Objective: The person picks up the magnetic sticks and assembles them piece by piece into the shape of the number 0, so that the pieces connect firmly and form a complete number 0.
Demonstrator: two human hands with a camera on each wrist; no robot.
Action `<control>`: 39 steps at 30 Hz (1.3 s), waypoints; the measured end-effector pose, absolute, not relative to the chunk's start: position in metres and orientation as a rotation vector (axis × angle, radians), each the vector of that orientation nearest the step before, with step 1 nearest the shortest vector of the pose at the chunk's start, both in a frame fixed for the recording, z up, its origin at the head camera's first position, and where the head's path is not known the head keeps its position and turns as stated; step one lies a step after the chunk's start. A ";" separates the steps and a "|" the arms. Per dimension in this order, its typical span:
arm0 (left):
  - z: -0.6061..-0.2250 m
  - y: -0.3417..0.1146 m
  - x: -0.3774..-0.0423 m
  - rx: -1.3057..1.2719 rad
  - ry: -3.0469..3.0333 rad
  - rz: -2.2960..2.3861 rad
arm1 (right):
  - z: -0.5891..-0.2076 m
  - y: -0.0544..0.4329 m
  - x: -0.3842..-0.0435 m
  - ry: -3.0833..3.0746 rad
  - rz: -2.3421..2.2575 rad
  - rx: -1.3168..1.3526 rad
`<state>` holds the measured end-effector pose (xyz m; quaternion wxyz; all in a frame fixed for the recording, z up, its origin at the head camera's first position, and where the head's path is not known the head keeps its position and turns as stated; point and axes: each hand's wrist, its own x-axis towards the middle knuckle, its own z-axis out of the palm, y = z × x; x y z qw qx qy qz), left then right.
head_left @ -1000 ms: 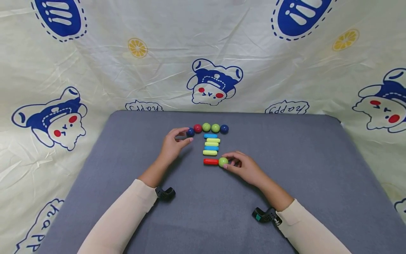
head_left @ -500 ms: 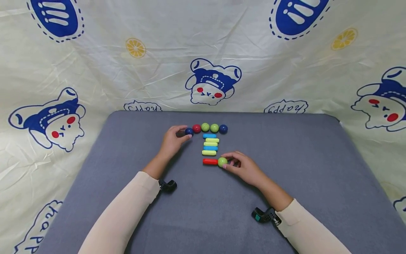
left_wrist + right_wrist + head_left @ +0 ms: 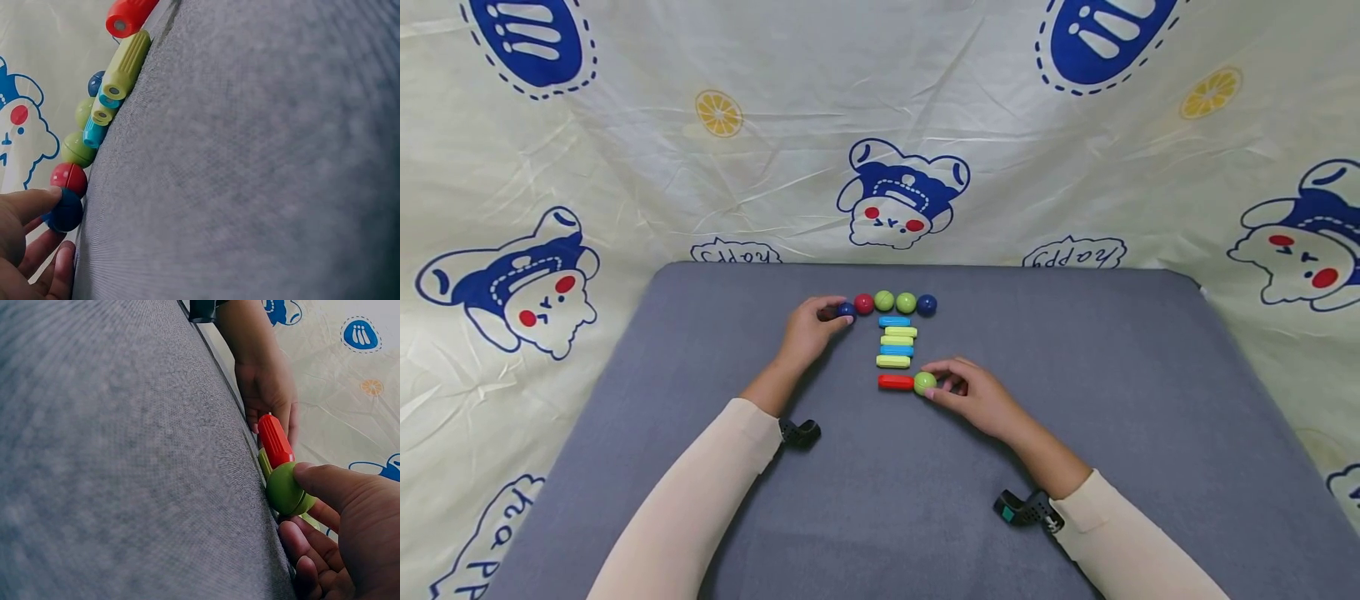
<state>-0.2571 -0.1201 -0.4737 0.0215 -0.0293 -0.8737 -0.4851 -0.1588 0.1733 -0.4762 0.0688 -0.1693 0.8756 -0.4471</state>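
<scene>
My left hand (image 3: 806, 335) pinches a dark blue ball (image 3: 65, 212) between thumb and fingers at the left end of a row of balls. This ball touches a red ball (image 3: 864, 303); two green balls (image 3: 884, 301) and another blue ball (image 3: 927, 305) continue the row to the right. Below the row lie several short blue and yellow sticks (image 3: 895, 341), stacked one under another. Nearer the person, my right hand (image 3: 976, 397) holds a green ball (image 3: 286, 489) between thumb and fingers. The ball meets the right end of a red stick (image 3: 896, 382).
A grey cloth-covered table (image 3: 880, 500) carries everything. Behind it hangs a pale curtain (image 3: 805, 183) with printed cartoons. Black straps with small cameras sit on both wrists, the left wrist camera (image 3: 801, 434) and the right wrist camera (image 3: 1018, 507).
The left hand has moved slightly forward, and its thumb has come up against the blue ball. The right hand, green ball and red stick stay as they were.
</scene>
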 end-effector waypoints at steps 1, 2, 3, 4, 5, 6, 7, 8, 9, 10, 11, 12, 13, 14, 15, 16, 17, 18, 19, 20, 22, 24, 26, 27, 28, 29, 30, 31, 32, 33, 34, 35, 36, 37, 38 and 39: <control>-0.474 -0.120 -0.257 -0.089 -2.708 -1.506 | -0.476 0.173 -0.159 2.639 -1.345 -0.512; -0.475 -0.120 -0.257 -0.090 -2.708 -1.506 | -0.476 0.173 -0.159 2.641 -1.344 -0.514; -0.475 -0.121 -0.257 -0.087 -2.708 -1.507 | -0.476 0.173 -0.158 2.643 -1.344 -0.516; -0.475 -0.121 -0.257 -0.081 -2.710 -1.510 | -0.476 0.173 -0.158 2.645 -1.343 -0.517; -0.476 -0.122 -0.257 -0.078 -2.715 -1.506 | -0.475 0.173 -0.158 2.647 -1.343 -0.515; -0.476 -0.122 -0.257 -0.076 -2.719 -1.506 | -0.475 0.173 -0.158 2.646 -1.343 -0.514; -0.476 -0.123 -0.256 -0.074 -2.726 -1.502 | -0.476 0.173 -0.158 2.647 -1.344 -0.512; -0.476 -0.123 -0.255 -0.073 -2.734 -1.501 | -0.476 0.173 -0.158 2.648 -1.343 -0.511; -0.476 -0.124 -0.254 -0.075 -2.744 -1.495 | -0.476 0.173 -0.158 2.649 -1.343 -0.509; -0.476 -0.125 -0.254 -0.076 -2.747 -1.503 | -0.476 0.173 -0.158 2.651 -1.342 -0.509; -0.476 -0.126 -0.253 -0.082 -2.749 -1.511 | -0.476 0.173 -0.158 2.651 -1.340 -0.508; -0.475 -0.127 -0.252 -0.085 -2.753 -1.516 | -0.476 0.173 -0.158 2.652 -1.338 -0.509; -0.475 -0.128 -0.250 -0.089 -2.756 -1.521 | -0.476 0.173 -0.159 2.652 -1.338 -0.509; -0.474 -0.129 -0.249 -0.091 -2.759 -1.528 | -0.476 0.173 -0.159 2.652 -1.338 -0.509; -0.474 -0.130 -0.249 -0.093 -2.763 -1.530 | -0.476 0.173 -0.159 2.651 -1.339 -0.505; -0.473 -0.131 -0.248 -0.095 -2.768 -1.536 | -0.476 0.173 -0.159 2.651 -1.338 -0.503; -0.472 -0.132 -0.247 -0.101 -2.777 -1.530 | -0.476 0.173 -0.159 2.650 -1.339 -0.501; -0.472 -0.132 -0.245 -0.107 -2.786 -1.521 | -0.476 0.173 -0.159 2.650 -1.339 -0.500; -0.471 -0.133 -0.244 -0.113 -2.791 -1.519 | -0.476 0.173 -0.158 2.650 -1.339 -0.498; -0.470 -0.134 -0.242 -0.119 -2.796 -1.520 | -0.476 0.173 -0.158 2.652 -1.336 -0.497; -0.469 -0.134 -0.239 -0.136 -2.803 -1.519 | -0.476 0.173 -0.158 2.654 -1.330 -0.495; -0.468 -0.135 -0.235 -0.142 -2.804 -1.531 | -0.477 0.173 -0.158 2.653 -1.328 -0.494; -0.467 -0.135 -0.232 -0.146 -2.804 -1.539 | -0.477 0.173 -0.159 2.652 -1.327 -0.493; -0.467 -0.136 -0.230 -0.148 -2.806 -1.538 | -0.477 0.173 -0.159 2.652 -1.326 -0.492; -0.467 -0.136 -0.228 -0.150 -2.807 -1.539 | -0.477 0.173 -0.159 2.651 -1.329 -0.492; -0.467 -0.136 -0.226 -0.149 -2.807 -1.543 | -0.477 0.173 -0.159 2.652 -1.330 -0.492; -0.467 -0.136 -0.224 -0.149 -2.809 -1.543 | -0.477 0.173 -0.159 2.651 -1.332 -0.493; -0.467 -0.137 -0.223 -0.150 -2.808 -1.545 | -0.477 0.173 -0.160 2.652 -1.333 -0.493; -0.467 -0.137 -0.221 -0.153 -2.810 -1.547 | -0.477 0.173 -0.160 2.651 -1.335 -0.494; -0.467 -0.137 -0.219 -0.154 -2.813 -1.549 | -0.477 0.173 -0.160 2.652 -1.334 -0.496; -0.467 -0.137 -0.217 -0.164 -2.816 -1.544 | -0.477 0.173 -0.160 2.651 -1.334 -0.497; -0.467 -0.137 -0.215 -0.167 -2.825 -1.542 | -0.477 0.173 -0.160 2.651 -1.333 -0.497; -0.467 -0.137 -0.213 -0.172 -2.832 -1.543 | -0.477 0.173 -0.160 2.651 -1.332 -0.498; -0.467 -0.137 -0.211 -0.179 -2.837 -1.548 | -0.477 0.173 -0.159 2.653 -1.330 -0.497; -0.466 -0.137 -0.208 -0.185 -2.849 -1.545 | -0.478 0.173 -0.159 2.654 -1.330 -0.500; -0.466 -0.137 -0.206 -0.193 -2.860 -1.542 | -0.478 0.173 -0.160 2.656 -1.329 -0.503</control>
